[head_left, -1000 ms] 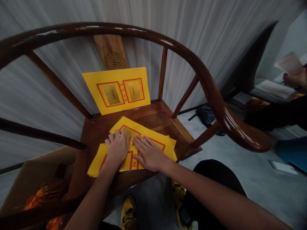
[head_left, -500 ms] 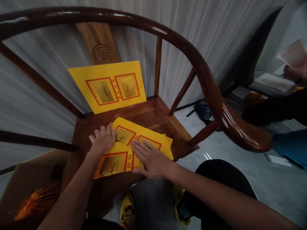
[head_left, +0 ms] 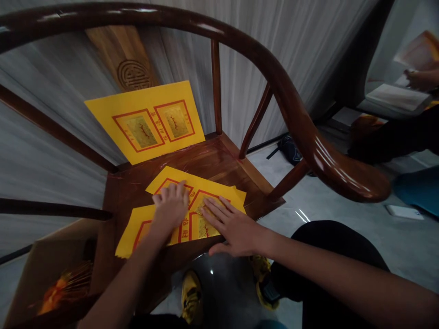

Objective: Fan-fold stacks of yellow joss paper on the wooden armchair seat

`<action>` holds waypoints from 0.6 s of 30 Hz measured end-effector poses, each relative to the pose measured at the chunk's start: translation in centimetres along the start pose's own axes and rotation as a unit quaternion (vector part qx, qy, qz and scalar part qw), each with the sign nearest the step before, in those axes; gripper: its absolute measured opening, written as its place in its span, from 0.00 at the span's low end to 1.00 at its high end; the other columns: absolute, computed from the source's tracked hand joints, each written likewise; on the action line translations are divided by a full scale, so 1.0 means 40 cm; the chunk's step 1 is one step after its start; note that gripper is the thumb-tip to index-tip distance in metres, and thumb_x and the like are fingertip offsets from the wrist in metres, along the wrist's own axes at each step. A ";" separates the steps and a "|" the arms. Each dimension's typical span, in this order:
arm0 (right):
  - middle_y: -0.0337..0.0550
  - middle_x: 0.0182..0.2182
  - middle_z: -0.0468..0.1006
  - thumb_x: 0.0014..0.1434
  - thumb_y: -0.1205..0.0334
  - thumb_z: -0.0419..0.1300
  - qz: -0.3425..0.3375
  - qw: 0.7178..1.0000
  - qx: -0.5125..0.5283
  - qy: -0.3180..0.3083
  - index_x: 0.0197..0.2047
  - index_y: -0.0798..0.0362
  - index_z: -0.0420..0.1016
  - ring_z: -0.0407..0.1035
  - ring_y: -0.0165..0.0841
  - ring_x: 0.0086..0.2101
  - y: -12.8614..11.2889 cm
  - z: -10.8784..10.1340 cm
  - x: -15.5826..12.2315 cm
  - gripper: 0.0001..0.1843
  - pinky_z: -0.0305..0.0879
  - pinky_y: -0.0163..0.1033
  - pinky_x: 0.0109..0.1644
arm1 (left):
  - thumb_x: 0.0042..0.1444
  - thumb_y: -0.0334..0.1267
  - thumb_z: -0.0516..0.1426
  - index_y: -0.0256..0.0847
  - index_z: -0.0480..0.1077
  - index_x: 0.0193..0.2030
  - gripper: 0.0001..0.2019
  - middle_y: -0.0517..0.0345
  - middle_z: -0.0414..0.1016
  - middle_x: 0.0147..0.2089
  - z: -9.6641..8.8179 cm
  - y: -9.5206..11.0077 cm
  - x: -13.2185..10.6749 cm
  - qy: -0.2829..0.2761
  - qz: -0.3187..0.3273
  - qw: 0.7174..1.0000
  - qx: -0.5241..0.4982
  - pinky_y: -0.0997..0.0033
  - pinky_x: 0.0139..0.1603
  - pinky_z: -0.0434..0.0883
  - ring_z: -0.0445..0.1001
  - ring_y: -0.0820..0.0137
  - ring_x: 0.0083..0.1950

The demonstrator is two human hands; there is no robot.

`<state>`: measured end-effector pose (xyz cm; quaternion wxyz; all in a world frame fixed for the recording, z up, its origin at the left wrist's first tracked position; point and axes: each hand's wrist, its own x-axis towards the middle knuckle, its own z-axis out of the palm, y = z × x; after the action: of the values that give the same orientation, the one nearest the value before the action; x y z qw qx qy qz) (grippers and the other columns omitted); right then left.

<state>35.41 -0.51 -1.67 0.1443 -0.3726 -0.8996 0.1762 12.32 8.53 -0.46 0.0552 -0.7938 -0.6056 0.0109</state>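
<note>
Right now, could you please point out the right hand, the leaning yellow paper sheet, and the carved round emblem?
Right hand (head_left: pixel 235 227): head view, back of hand.
Leaning yellow paper sheet (head_left: pixel 139 131): head view, left gold panel.
Carved round emblem (head_left: pixel 133 74): head view, its centre.

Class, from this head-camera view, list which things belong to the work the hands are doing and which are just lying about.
Work in hand: left hand, right hand, yellow paper sheets with red borders flat on the chair seat.
Lying about: yellow sheet propped against the chair back, cardboard box, dark bag.
</note>
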 end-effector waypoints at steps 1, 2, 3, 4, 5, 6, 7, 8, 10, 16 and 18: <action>0.59 0.79 0.36 0.67 0.26 0.51 0.008 1.000 -0.001 0.001 0.82 0.58 0.42 0.30 0.47 0.79 -0.002 0.002 0.001 0.57 0.29 0.59 0.82 | 0.74 0.43 0.42 0.37 0.65 0.73 0.27 0.33 0.69 0.67 0.000 0.033 -0.010 -0.001 0.024 1.000 -0.004 0.36 0.58 0.64 0.67 0.40 0.57; 0.59 0.79 0.35 0.67 0.26 0.52 0.018 1.000 -0.001 0.001 0.82 0.57 0.41 0.29 0.48 0.79 -0.004 0.004 0.001 0.57 0.30 0.59 0.82 | 0.74 0.43 0.43 0.38 0.63 0.74 0.27 0.36 0.70 0.66 0.002 0.062 -0.019 -0.005 0.062 0.998 -0.013 0.39 0.58 0.64 0.67 0.43 0.57; 0.59 0.79 0.33 0.66 0.26 0.52 0.028 1.000 0.002 0.000 0.82 0.57 0.40 0.27 0.48 0.79 -0.005 0.005 0.002 0.58 0.30 0.59 0.82 | 0.74 0.41 0.43 0.37 0.62 0.75 0.27 0.36 0.70 0.66 0.006 0.084 -0.026 -0.008 0.108 0.994 -0.032 0.42 0.59 0.64 0.67 0.44 0.57; 0.58 0.79 0.32 0.66 0.25 0.52 0.035 0.999 0.007 -0.002 0.82 0.57 0.39 0.26 0.48 0.78 -0.006 0.004 0.002 0.59 0.30 0.59 0.82 | 0.74 0.41 0.43 0.37 0.61 0.75 0.27 0.38 0.71 0.66 0.009 0.099 -0.030 -0.009 0.143 0.988 -0.051 0.44 0.60 0.63 0.67 0.46 0.58; 0.59 0.79 0.31 0.66 0.25 0.52 0.039 0.999 0.012 -0.005 0.82 0.57 0.38 0.26 0.48 0.78 -0.007 0.003 0.002 0.59 0.31 0.59 0.82 | 0.74 0.40 0.43 0.36 0.61 0.75 0.27 0.38 0.70 0.66 0.014 0.106 -0.031 -0.008 0.175 0.982 -0.068 0.46 0.61 0.63 0.66 0.47 0.58; 0.59 0.79 0.30 0.66 0.24 0.51 0.040 0.999 0.017 -0.011 0.82 0.58 0.38 0.25 0.48 0.78 -0.008 0.002 0.002 0.59 0.30 0.59 0.82 | 0.74 0.39 0.43 0.36 0.61 0.75 0.27 0.38 0.70 0.66 0.017 0.105 -0.029 -0.005 0.196 0.977 -0.081 0.47 0.61 0.62 0.66 0.48 0.58; 0.60 0.79 0.30 0.66 0.24 0.50 0.038 0.999 0.021 -0.017 0.82 0.58 0.39 0.25 0.49 0.78 -0.008 0.000 0.002 0.59 0.30 0.59 0.82 | 0.74 0.39 0.42 0.37 0.61 0.75 0.27 0.38 0.71 0.65 0.020 0.098 -0.024 0.000 0.206 0.975 -0.087 0.48 0.61 0.62 0.66 0.49 0.58; 0.60 0.79 0.29 0.66 0.23 0.49 0.036 0.999 0.024 -0.023 0.82 0.59 0.39 0.25 0.49 0.78 -0.008 -0.002 0.003 0.59 0.29 0.60 0.81 | 0.74 0.39 0.42 0.38 0.61 0.75 0.27 0.39 0.71 0.64 0.023 0.086 -0.017 0.004 0.209 0.974 -0.085 0.48 0.60 0.62 0.67 0.49 0.57; 0.60 0.79 0.30 0.65 0.23 0.49 0.036 0.999 0.026 -0.027 0.82 0.59 0.40 0.25 0.49 0.78 -0.008 -0.004 0.003 0.60 0.27 0.60 0.81 | 0.74 0.41 0.41 0.40 0.61 0.75 0.27 0.38 0.70 0.64 0.027 0.052 0.006 0.008 0.199 0.978 -0.064 0.47 0.59 0.62 0.67 0.47 0.56; 0.55 0.80 0.31 0.64 0.22 0.50 0.039 0.998 0.034 -0.018 0.82 0.54 0.41 0.27 0.49 0.79 -0.007 -0.007 0.001 0.59 0.28 0.59 0.82 | 0.75 0.46 0.37 0.38 0.59 0.75 0.29 0.34 0.67 0.67 0.044 -0.078 0.095 0.006 0.077 0.997 -0.013 0.40 0.61 0.60 0.65 0.41 0.59; 0.53 0.80 0.32 0.64 0.22 0.50 0.044 0.998 0.041 -0.022 0.82 0.53 0.43 0.28 0.49 0.79 -0.008 -0.010 0.001 0.58 0.28 0.59 0.82 | 0.75 0.47 0.36 0.37 0.57 0.77 0.30 0.32 0.67 0.66 0.047 -0.112 0.117 0.017 0.041 0.999 -0.013 0.38 0.61 0.61 0.65 0.39 0.60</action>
<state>35.34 -0.60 -1.16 0.1318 -0.4021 -0.8771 0.2272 9.10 14.35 -1.63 0.0545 -0.8188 -0.5714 -0.0085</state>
